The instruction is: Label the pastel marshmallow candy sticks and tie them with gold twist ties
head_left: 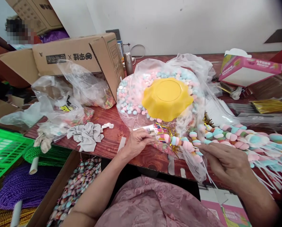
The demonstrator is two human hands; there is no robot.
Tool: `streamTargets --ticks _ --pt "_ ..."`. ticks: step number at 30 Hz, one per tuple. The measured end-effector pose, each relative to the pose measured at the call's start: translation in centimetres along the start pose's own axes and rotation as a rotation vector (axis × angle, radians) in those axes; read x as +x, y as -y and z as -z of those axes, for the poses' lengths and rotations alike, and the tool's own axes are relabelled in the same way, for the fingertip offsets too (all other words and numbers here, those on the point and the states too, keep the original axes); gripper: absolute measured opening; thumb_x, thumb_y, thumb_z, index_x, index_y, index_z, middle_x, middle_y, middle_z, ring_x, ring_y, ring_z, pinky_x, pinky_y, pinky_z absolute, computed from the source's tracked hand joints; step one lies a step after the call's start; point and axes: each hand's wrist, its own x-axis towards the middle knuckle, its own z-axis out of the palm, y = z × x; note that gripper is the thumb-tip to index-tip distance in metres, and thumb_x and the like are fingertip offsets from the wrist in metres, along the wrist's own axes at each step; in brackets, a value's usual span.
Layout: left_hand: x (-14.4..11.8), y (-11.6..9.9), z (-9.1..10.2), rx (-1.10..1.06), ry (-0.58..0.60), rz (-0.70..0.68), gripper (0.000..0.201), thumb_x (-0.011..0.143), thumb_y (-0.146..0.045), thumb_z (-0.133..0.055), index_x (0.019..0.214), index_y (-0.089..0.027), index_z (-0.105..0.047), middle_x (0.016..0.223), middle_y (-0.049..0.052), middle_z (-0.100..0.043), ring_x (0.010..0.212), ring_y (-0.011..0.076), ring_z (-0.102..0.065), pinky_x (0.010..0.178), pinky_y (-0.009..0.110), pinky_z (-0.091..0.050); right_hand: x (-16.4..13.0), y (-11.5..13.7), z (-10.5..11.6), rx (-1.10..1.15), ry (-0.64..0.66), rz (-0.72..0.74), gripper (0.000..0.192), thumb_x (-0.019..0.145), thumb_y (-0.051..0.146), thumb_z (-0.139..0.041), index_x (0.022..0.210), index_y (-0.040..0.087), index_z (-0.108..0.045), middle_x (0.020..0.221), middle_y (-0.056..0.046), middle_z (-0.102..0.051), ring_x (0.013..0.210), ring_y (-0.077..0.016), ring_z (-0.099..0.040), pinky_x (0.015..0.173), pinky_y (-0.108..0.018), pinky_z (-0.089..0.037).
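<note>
My left hand (136, 142) pinches the left end of a marshmallow skewer (178, 142) in a clear printed sleeve, held level over the red-brown table (112, 138). My right hand (222, 159) grips the same skewer at its right end, by the white stick. Gold twist ties (171, 132) lie just behind the skewer. Behind it sits an open clear bag of pink, blue and white marshmallows (131, 97) with a yellow bowl (166, 97) upside down on top.
A row of finished skewers (247, 138) lies at the right. Behind are a cardboard box (79, 55), crumpled plastic bags (60, 94), a grey cloth (87, 135), a pink box (247, 67) and gold ties (268, 105). A green basket (3, 151) stands left; a carton of wrapped skewers (76, 186) below.
</note>
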Motion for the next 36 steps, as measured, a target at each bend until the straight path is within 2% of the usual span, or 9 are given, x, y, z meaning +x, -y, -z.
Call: streamTargets --ticks 5,9,13,15,18,22,27,33,36 --pt "-1.1 -0.4 -0.8 0.021 0.075 -0.080 0.014 0.085 -0.027 -0.069 0.076 -0.019 -0.075 0.070 0.003 -0.065 0.068 0.0130 -0.058 0.067 0.025 -0.044 -0.4 -1.0 0.3 -0.022 0.093 0.142 0.021 0.090 0.012 -0.051 0.096 0.022 -0.069 0.088 -0.006 -0.076 0.077 -0.0210 -0.072 0.064 -0.032 -0.053" --pt "-1.9 -0.7 -1.5 0.005 0.130 -0.113 0.017 0.088 -0.029 -0.066 0.077 -0.018 -0.073 0.073 0.003 -0.065 0.073 0.0142 -0.059 0.072 0.026 -0.046 -0.9 -0.3 -0.6 0.034 0.128 0.114 0.021 0.090 0.013 -0.051 0.093 0.021 -0.070 0.078 -0.004 -0.073 0.068 -0.0191 -0.069 0.058 -0.031 -0.049" --pt "-2.4 -1.4 -0.7 -0.025 0.153 -0.056 0.021 0.092 -0.032 -0.059 0.080 -0.017 -0.069 0.085 0.006 -0.067 0.084 0.0162 -0.061 0.081 0.027 -0.047 -1.5 -0.1 -1.3 0.239 0.059 0.018 0.021 0.088 0.014 -0.056 0.096 0.025 -0.072 0.086 -0.002 -0.076 0.078 -0.0189 -0.072 0.068 -0.031 -0.056" --pt "-2.6 -2.1 -0.2 -0.028 0.246 0.001 0.020 0.090 -0.036 -0.063 0.098 -0.018 -0.069 0.094 0.006 -0.068 0.087 0.0169 -0.062 0.081 0.027 -0.048 -1.6 0.0 -1.5 0.281 0.013 0.002 0.021 0.087 0.014 -0.058 0.096 0.026 -0.072 0.085 -0.001 -0.076 0.078 -0.0183 -0.072 0.070 -0.030 -0.056" --pt "-2.9 -2.9 -0.1 -0.019 0.437 0.060 0.052 0.073 -0.042 -0.080 0.118 -0.021 -0.064 0.101 0.005 -0.069 0.088 0.0186 -0.063 0.078 0.027 -0.048 -1.3 0.5 -1.8 0.278 0.017 0.057 0.023 0.088 0.012 -0.056 0.099 0.026 -0.071 0.084 -0.001 -0.075 0.077 -0.0167 -0.071 0.069 -0.029 -0.054" --pt "-3.5 -2.9 -0.7 0.019 0.565 0.133 0.031 0.073 -0.042 -0.080 0.085 -0.015 -0.068 0.075 -0.001 -0.065 0.068 0.0131 -0.056 0.062 0.022 -0.040 -0.4 2.0 -2.1 0.125 0.099 0.188 0.027 0.089 0.009 -0.051 0.102 0.023 -0.069 0.081 -0.002 -0.073 0.072 -0.0166 -0.065 0.064 -0.030 -0.046" --pt "-3.9 -2.4 -0.7 0.153 0.521 0.194 0.034 0.072 -0.045 -0.080 0.075 -0.016 -0.064 0.066 -0.005 -0.058 0.060 0.0099 -0.049 0.055 0.021 -0.032 0.5 4.0 -2.4 0.023 0.229 0.336 0.034 0.084 0.000 -0.039 0.094 0.019 -0.066 0.074 -0.002 -0.068 0.066 -0.0163 -0.060 0.062 -0.030 -0.040" --pt "-4.2 -2.5 -0.6 0.497 0.424 0.103 0.034 0.077 -0.049 -0.075 0.081 -0.017 -0.063 0.076 0.003 -0.065 0.069 0.0170 -0.058 0.060 0.025 -0.034 1.4 4.1 -2.5 0.164 0.362 0.134 0.026 0.098 0.018 -0.039 0.087 0.021 -0.063 0.074 0.000 -0.068 0.064 -0.0144 -0.061 0.061 -0.027 -0.041" --pt "-4.5 -2.6 -0.7 0.480 0.449 0.092 0.034 0.077 -0.047 -0.076 0.084 -0.017 -0.063 0.080 0.004 -0.066 0.074 0.0188 -0.059 0.063 0.026 -0.035 1.4 4.3 -3.1 0.136 0.356 0.131 0.027 0.099 0.018 -0.038 0.086 0.020 -0.062 0.071 -0.001 -0.066 0.061 -0.0140 -0.059 0.060 -0.027 -0.038"
